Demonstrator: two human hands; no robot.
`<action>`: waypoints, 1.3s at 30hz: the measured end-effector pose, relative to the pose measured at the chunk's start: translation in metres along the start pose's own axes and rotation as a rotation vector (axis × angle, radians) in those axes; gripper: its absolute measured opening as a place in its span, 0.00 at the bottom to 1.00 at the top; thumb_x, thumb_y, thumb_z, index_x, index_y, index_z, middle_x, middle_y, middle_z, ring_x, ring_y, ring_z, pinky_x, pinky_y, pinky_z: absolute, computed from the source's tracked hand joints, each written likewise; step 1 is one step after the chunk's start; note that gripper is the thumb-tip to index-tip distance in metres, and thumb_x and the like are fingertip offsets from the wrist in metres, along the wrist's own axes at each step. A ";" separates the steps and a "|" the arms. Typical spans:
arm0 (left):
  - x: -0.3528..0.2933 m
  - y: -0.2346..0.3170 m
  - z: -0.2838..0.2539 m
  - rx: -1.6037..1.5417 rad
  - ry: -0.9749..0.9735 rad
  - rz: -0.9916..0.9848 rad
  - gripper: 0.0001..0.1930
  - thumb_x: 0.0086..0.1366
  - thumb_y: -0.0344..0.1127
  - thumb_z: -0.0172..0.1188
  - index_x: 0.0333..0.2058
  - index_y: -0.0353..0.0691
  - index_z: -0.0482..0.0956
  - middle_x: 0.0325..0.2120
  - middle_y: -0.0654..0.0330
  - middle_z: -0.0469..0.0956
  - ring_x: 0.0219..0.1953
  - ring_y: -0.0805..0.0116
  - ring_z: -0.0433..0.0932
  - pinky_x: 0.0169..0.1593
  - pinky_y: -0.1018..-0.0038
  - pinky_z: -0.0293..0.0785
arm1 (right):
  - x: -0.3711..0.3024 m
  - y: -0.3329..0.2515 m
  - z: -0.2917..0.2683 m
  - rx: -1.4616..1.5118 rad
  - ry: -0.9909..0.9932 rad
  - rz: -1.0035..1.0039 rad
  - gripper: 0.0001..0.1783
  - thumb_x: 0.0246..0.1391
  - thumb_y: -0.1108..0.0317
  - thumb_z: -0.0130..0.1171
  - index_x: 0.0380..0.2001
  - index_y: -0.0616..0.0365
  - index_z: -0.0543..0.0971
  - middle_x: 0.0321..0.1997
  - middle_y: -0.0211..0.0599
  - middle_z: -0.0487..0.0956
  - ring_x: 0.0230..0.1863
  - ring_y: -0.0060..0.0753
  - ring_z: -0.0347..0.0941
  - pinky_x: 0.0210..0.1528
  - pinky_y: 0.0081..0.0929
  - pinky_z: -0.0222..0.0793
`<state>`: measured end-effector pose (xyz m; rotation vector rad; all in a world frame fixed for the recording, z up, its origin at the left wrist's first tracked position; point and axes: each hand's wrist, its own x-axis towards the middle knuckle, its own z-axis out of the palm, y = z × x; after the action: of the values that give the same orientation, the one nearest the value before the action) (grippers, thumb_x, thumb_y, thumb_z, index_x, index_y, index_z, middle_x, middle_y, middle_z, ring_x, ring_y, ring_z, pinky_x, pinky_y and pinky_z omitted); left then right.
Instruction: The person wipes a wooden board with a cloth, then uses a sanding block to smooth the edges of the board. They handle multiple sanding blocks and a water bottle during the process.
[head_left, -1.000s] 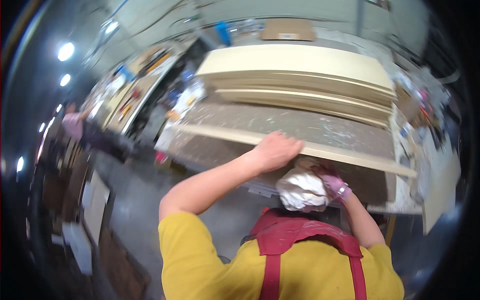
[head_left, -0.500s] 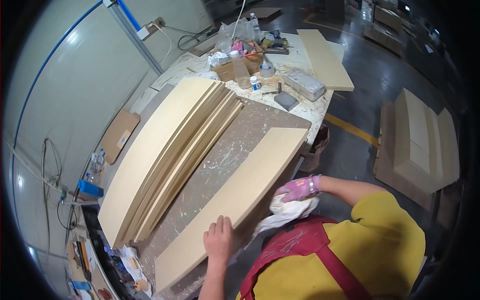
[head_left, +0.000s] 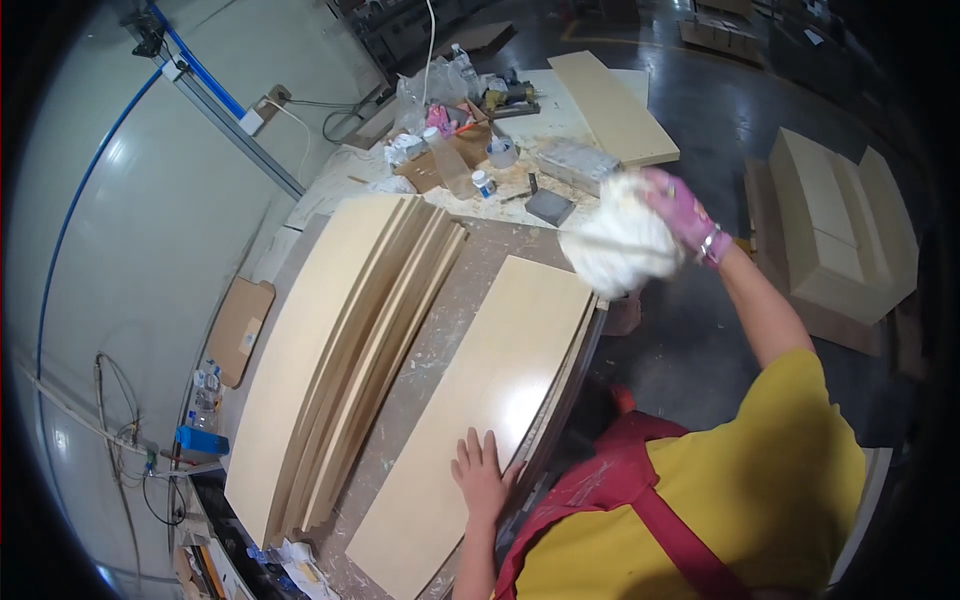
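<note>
My bare left hand lies with fingers spread on the near half of a pale wooden panel, which rests flat along the right edge of the workbench. In a pink patterned glove, my right hand grips a white cloth, raised past the panel's far right corner. The cloth is smeared by motion, and its folds hide part of my fingers. Left of the panel stands a stack of curved wooden boards, leaning side by side.
Beyond the bench, a second table holds a grey sanding block, a wrapped block, a clear bottle, a cardboard box and another board. Stacked curved panels stand on the floor at right. A blue box sits at left.
My right hand has swung up and forward with the cloth, from beside the apron to past the panel's far end. My left hand has moved from the panel's edge onto its face, fingers spreading.
</note>
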<state>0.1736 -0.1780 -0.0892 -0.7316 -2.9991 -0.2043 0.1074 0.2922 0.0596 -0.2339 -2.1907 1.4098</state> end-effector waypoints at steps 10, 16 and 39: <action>0.008 0.006 0.007 -0.192 0.018 -0.191 0.26 0.57 0.40 0.57 0.54 0.40 0.69 0.59 0.50 0.62 0.62 0.48 0.57 0.61 0.53 0.51 | 0.156 0.001 -0.001 0.478 0.445 -0.352 0.20 0.58 0.68 0.49 0.54 0.63 0.70 0.50 0.34 0.75 0.49 0.23 0.72 0.52 0.21 0.67; 0.054 0.019 0.009 -0.393 0.193 -0.514 0.19 0.61 0.35 0.55 0.49 0.33 0.71 0.49 0.47 0.70 0.52 0.49 0.68 0.54 0.60 0.64 | 0.185 0.094 0.103 0.009 -0.071 -0.439 0.21 0.58 0.61 0.51 0.52 0.57 0.72 0.54 0.40 0.70 0.56 0.38 0.65 0.59 0.33 0.60; 0.155 0.082 0.021 -0.220 0.014 -0.621 0.27 0.65 0.47 0.44 0.55 0.32 0.64 0.59 0.40 0.54 0.58 0.39 0.55 0.61 0.50 0.51 | 0.580 0.178 0.263 -0.706 -0.231 -0.238 0.18 0.52 0.62 0.53 0.48 0.52 0.74 0.37 0.44 0.80 0.42 0.48 0.76 0.44 0.40 0.69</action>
<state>0.0738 -0.0322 -0.0887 0.2219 -3.1167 -0.5587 -0.5436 0.3995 0.0081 -0.0479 -2.7303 0.5164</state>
